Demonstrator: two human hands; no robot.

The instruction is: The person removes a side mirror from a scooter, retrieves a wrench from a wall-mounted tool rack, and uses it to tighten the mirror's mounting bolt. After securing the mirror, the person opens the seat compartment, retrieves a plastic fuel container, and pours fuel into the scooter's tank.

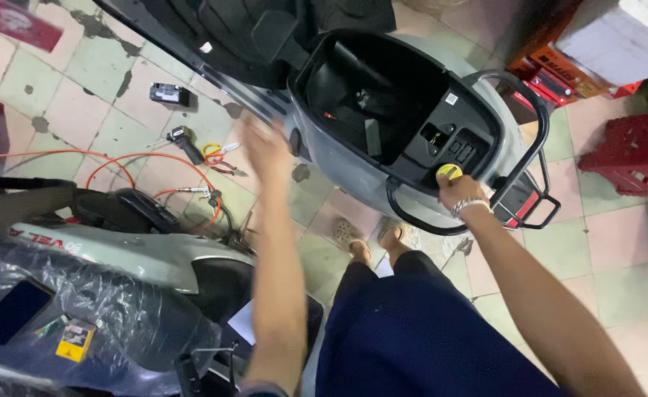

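A grey scooter (pixel 353 165) stands ahead with its seat raised and the black under-seat compartment (pixel 372 88) exposed. My right hand (pixel 456 190), with a metal watch at the wrist, grips a round yellow cap (pixel 449 171) at the rear rim of the compartment, just inside the black grab rail (pixel 519 158). My left hand (pixel 265 147) is blurred, raised in the air left of the scooter's side, fingers spread and holding nothing.
On the tiled floor lie a cordless driver (pixel 184 141), yellow-handled pliers (pixel 219 154), a small black box (pixel 168 94) and an orange air hose (pixel 147 158). Another scooter (pixel 103 294), partly plastic-wrapped, is at left. Red crates (pixel 633 151) stand at right.
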